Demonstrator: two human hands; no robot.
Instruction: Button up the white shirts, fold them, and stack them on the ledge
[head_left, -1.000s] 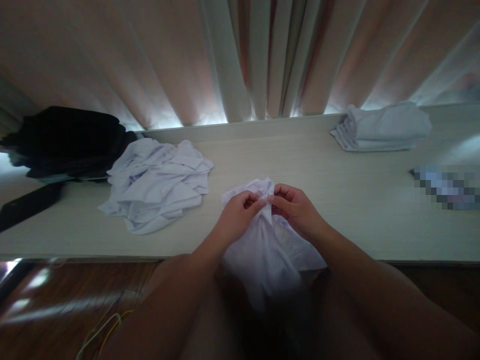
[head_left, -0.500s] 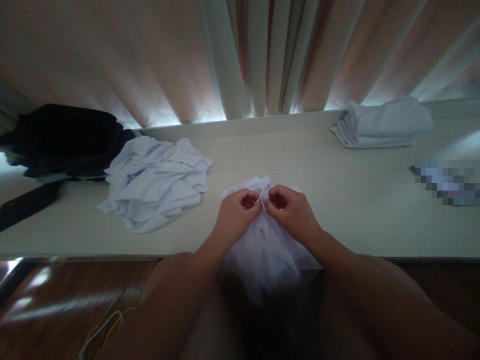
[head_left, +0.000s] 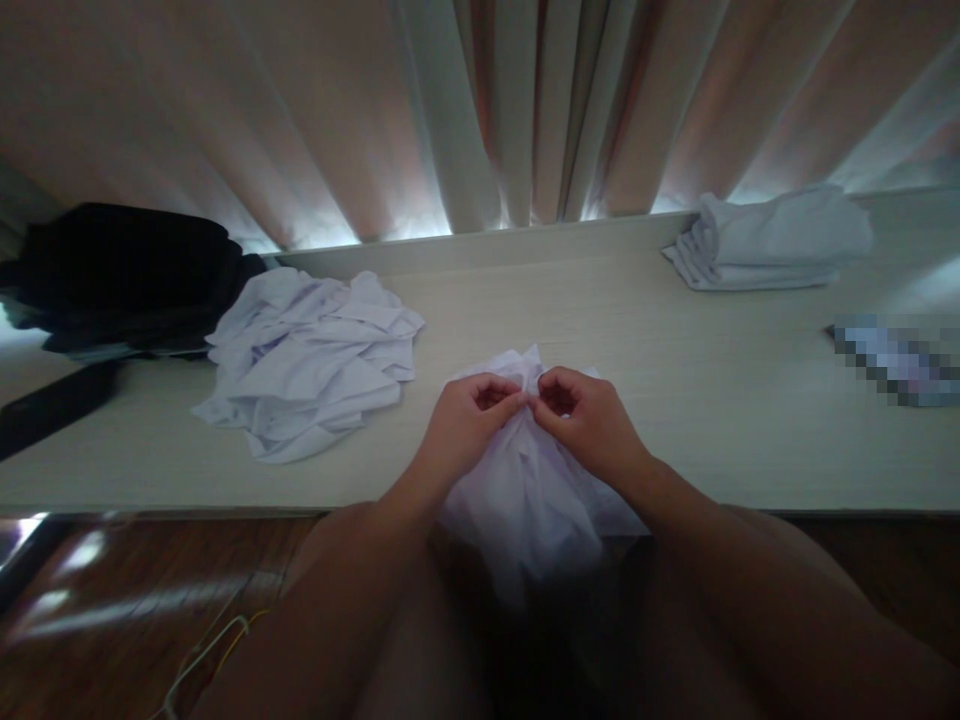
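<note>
A thin white garment (head_left: 529,500) lies partly on the table's near edge and hangs down over my lap. My left hand (head_left: 474,415) pinches it near its upper end between thumb and fingers. Right beside it, my right hand (head_left: 583,412) pinches the same cloth, the two thumbs almost touching. From the pinched spot the fabric falls in gathered folds. What detail of the garment sits between my fingertips is too small to make out. Left of my hands, a loose heap of white garments (head_left: 315,360) rests on the table.
A pale table (head_left: 540,290) runs along a closed curtain (head_left: 315,110). Black folded cloth (head_left: 135,270) is piled at the left, with a dark flat object (head_left: 60,405) before it. Folded white cloth (head_left: 780,240) lies back right, near a blurred-out item (head_left: 900,360). Cables (head_left: 217,640) cross the wooden floor.
Both hands stay at the same spot on the garment. My left fingers have shifted slightly and the thumbs have come closer together. The piles have not moved.
</note>
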